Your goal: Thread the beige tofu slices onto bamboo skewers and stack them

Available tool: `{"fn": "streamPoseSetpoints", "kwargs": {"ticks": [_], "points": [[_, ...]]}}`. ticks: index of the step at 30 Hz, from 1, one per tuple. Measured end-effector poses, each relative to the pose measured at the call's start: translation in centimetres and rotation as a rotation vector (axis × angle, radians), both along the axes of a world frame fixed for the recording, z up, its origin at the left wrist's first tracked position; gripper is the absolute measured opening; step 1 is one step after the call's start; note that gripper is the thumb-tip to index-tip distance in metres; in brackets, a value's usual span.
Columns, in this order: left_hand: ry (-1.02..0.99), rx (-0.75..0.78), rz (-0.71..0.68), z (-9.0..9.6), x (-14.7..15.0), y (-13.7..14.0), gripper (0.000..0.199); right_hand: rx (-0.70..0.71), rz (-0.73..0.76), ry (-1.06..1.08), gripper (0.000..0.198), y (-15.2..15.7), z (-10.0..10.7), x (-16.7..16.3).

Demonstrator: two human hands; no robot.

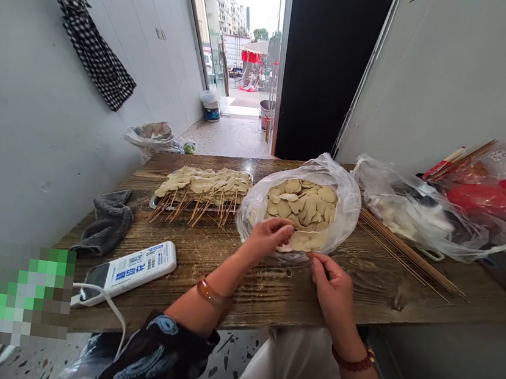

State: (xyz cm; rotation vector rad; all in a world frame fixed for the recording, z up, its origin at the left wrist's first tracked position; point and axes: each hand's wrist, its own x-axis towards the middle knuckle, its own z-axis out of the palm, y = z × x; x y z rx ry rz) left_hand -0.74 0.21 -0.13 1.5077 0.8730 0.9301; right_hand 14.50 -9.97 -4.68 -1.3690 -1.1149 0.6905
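My left hand (270, 236) reaches over the near rim of a clear plastic bag (347, 207), its thumb and fingers closed at the edge of a thin tan slice (306, 240). Many similar flat round slices (306, 205) fill the bag. My right hand (332, 279) is just right of and below the left, its thumb and forefinger pinched on what looks like the end of a thin wooden skewer, mostly hidden by the fingers and the slices. To the left, a tray (153, 203) bears stacked skewered slices (202, 183), with stick ends pointing toward me.
Loose wooden skewers (411, 255) lie to the right, beside a crumpled plastic bag (416, 215) and red packaging (497, 189). At the left are a dark grey cloth (108, 221) and a white device (136, 270) with a cable. The wooden table's (262, 301) front edge runs below my hands.
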Motion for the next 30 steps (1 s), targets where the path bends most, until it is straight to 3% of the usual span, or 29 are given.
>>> {"fn": "streamPoseSetpoints", "kwargs": {"ticks": [4,8,13,20,23,26,30], "points": [[-0.043,-0.018,0.213,-0.4,-1.1,1.8,0.036,0.007,-0.046,0.196,0.039,0.3,-0.3,0.1],[0.17,0.175,0.297,-0.6,-1.5,3.1,0.023,-0.001,-0.025,0.225,0.041,0.4,-0.2,0.2],[0.621,0.506,0.265,0.2,-0.6,4.3,0.019,-0.006,-0.021,0.177,0.042,0.3,-0.1,0.2],[1.035,0.776,0.178,0.4,1.2,6.0,0.035,0.044,-0.023,0.097,0.04,0.6,-0.1,0.3],[1.082,0.793,0.145,0.3,1.4,6.6,0.038,0.064,-0.023,0.061,0.039,0.7,0.0,0.3],[1.069,0.799,0.127,0.3,1.4,7.0,0.028,0.081,-0.024,0.039,0.039,0.7,0.2,0.3],[0.878,0.708,0.159,0.6,1.2,7.7,0.017,0.09,-0.029,0.04,0.038,0.7,0.3,0.3]]}}
